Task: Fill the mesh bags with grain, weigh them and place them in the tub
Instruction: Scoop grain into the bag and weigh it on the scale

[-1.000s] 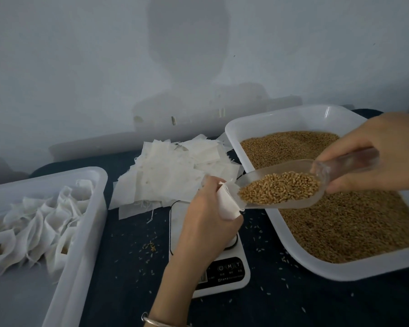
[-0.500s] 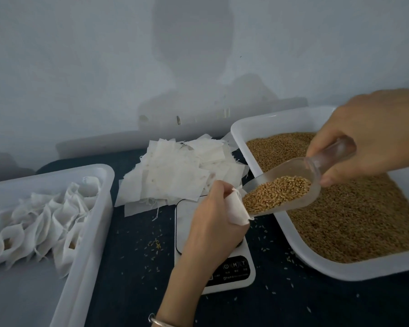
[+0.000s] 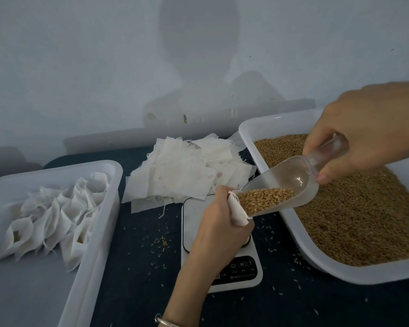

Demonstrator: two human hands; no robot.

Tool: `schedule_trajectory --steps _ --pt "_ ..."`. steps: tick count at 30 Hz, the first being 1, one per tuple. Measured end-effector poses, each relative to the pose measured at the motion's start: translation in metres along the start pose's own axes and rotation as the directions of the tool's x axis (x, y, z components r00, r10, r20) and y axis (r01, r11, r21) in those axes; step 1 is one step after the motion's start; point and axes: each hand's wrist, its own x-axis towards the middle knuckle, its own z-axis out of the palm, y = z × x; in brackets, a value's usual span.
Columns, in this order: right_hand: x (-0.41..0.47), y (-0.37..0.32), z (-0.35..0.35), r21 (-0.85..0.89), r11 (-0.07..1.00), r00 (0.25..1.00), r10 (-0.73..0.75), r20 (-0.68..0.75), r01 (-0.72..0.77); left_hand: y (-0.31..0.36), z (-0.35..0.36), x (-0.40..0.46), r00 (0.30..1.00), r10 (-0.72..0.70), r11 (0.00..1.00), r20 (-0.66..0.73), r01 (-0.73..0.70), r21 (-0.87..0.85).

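Observation:
My left hand (image 3: 219, 223) grips a small white mesh bag (image 3: 237, 212) over the white kitchen scale (image 3: 239, 267). My right hand (image 3: 368, 128) holds the handle of a clear plastic scoop (image 3: 291, 185), tilted down to the left. The scoop's lip sits at the bag's mouth, and brown grain (image 3: 265, 199) has slid to its front. A white tray of grain (image 3: 364, 220) lies under the scoop at the right. At the left stands a white tub (image 3: 99, 227) with several filled bags (image 3: 54, 213).
A loose heap of empty white mesh bags (image 3: 187, 173) lies behind the scale on the dark cloth. Spilled grains (image 3: 161, 243) dot the cloth between tub and scale. A pale wall rises close behind the table.
My right hand has risen and tipped the scoop more steeply. The grain has slid down to the scoop's front against the bag's mouth. My left hand has kept the bag in place.

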Motion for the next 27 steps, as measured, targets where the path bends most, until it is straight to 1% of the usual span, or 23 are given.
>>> schedule_trajectory --steps 6,9,12,16,18,19,22,24,25,27 --pt "0.004 0.003 0.003 0.019 1.0 1.0 -0.024 -0.02 0.025 -0.002 0.001 -0.001 0.998 -0.041 0.998 0.042 0.043 -0.043" --pt "0.004 0.008 0.008 0.059 0.998 0.998 -0.034 -0.048 0.036 -0.002 0.002 -0.001 0.998 -0.06 0.996 0.026 0.062 -0.06" --pt "0.004 0.018 0.017 0.163 0.986 0.996 -0.029 -0.088 0.043 -0.003 0.001 -0.002 0.996 -0.09 0.986 0.016 0.091 -0.142" --pt "0.002 0.029 0.039 0.34 0.939 0.994 -0.018 -0.11 0.054 -0.004 -0.004 0.001 0.996 -0.092 0.966 -0.001 0.089 -0.243" --pt "0.003 0.032 0.053 0.453 0.889 0.993 -0.008 -0.118 0.061 -0.003 -0.005 0.005 0.996 -0.082 0.952 -0.031 0.069 -0.299" --pt "0.003 0.034 0.06 0.526 0.848 0.992 0.0 -0.126 0.067 -0.002 -0.006 0.007 0.996 -0.071 0.943 -0.046 0.051 -0.329" --pt "0.005 0.036 0.084 0.752 0.654 0.98 0.08 -0.183 0.087 -0.003 -0.008 0.018 0.989 -0.027 0.928 -0.143 -0.028 -0.373" --pt "0.008 0.033 0.101 0.823 0.56 0.953 0.186 -0.239 0.097 -0.01 -0.01 0.025 0.976 -0.052 0.93 -0.213 -0.03 -0.366" --pt "0.011 0.031 0.11 0.835 0.542 0.931 0.248 -0.27 0.098 -0.015 -0.009 0.027 0.971 -0.071 0.934 -0.229 -0.016 -0.356" --pt "0.017 0.023 0.124 0.825 0.563 0.873 0.371 -0.316 0.059 -0.024 -0.008 0.026 0.967 -0.088 0.952 -0.24 0.011 -0.305"
